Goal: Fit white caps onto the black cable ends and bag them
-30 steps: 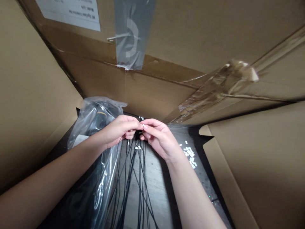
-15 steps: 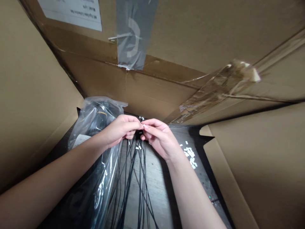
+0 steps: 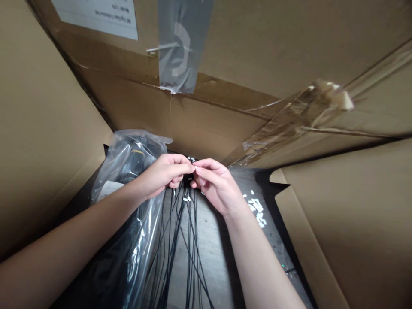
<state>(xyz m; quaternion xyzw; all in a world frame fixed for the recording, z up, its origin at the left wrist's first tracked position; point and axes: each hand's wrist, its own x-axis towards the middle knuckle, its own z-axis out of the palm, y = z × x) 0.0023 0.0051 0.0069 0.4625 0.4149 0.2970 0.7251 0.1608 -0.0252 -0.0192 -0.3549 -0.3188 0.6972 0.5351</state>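
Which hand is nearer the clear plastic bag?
Left. The left hand sits at the right edge of the clear plastic bag, its forearm lying across it; the right hand is farther right, past the black cords.

- Both forearms reach from the near side toward the far middle.
- The left hand and the right hand meet there, fingertips pinched together.

Brown cardboard walls enclose everything; white label left of a grey tape strip, crumpled clear tape to its right.
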